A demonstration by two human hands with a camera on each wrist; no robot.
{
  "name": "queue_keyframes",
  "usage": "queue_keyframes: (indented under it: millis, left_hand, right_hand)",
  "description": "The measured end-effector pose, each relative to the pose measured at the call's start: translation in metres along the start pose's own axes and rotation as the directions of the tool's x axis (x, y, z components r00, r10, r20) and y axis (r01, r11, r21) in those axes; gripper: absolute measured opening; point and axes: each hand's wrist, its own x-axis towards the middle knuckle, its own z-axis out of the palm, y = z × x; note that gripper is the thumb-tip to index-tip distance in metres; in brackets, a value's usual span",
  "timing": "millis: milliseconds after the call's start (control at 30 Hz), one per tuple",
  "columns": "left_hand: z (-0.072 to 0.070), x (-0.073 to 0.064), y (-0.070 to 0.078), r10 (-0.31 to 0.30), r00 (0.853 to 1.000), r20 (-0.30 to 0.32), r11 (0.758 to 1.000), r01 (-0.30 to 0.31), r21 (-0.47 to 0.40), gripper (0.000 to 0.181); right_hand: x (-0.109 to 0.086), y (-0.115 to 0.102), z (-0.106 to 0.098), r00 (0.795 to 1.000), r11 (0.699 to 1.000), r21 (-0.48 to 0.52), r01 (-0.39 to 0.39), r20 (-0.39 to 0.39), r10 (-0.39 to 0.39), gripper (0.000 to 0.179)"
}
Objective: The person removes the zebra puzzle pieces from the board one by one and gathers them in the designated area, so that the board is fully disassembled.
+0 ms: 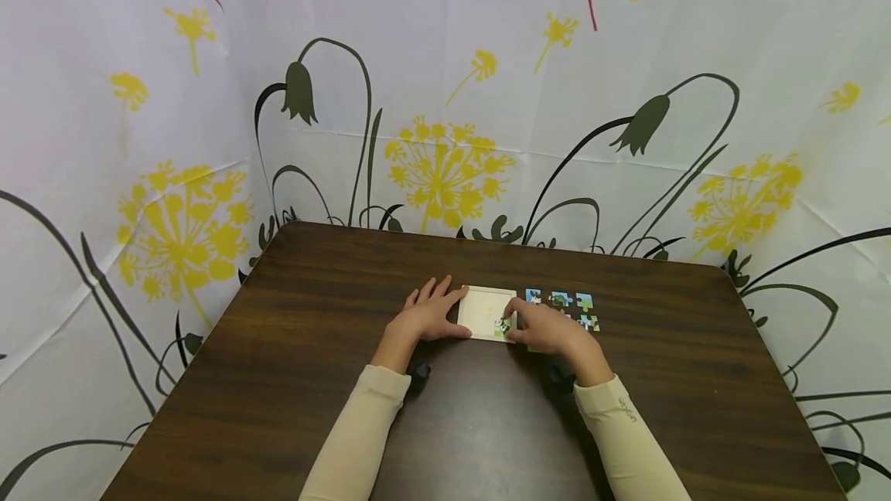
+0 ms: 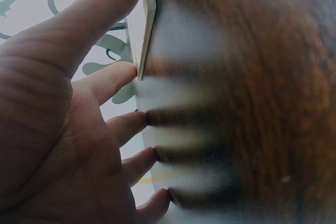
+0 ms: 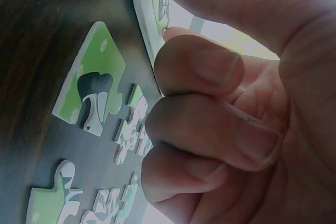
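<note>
A shallow pale wooden puzzle tray (image 1: 480, 306) lies on the table, with a green, black and white jigsaw piece (image 1: 501, 326) in its near right corner. My left hand (image 1: 428, 315) steadies the tray's left side, thumb and index finger at its edge. The other left fingers are spread, tips on the tabletop, as the left wrist view shows. My right hand (image 1: 550, 328) reaches over the tray's right edge, pinching the piece between thumb and index finger. Its remaining fingers are curled. Contact at the index fingertip is partly hidden in the right wrist view.
Several loose jigsaw pieces (image 1: 584, 301) lie right of the tray, some hidden under the right hand. Close in the right wrist view is a green piece with a black shape (image 3: 94, 85). The dark wooden table (image 1: 480, 416) ends at a flower-printed cloth (image 1: 445, 83).
</note>
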Motion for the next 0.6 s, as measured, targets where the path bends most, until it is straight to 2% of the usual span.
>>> queue_keyframes:
  millis: [233,600]
  left_hand:
    - [0.001,0.0054,-0.0034,-0.001,1.0,0.002,1.0,0.001,0.019,0.096]
    - [-0.0012,0.0003,-0.0001,-0.004,1.0,0.02,1.0,0.004,-0.011,0.094]
  right_hand:
    - [0.0012,-0.0003,-0.0003,1.0,1.0,0.013,0.009,-0.002,-0.009,0.034]
    - [0.0064,-0.0011,0.0049,1.0,1.0,0.02,-0.004,-0.012,0.004,0.03]
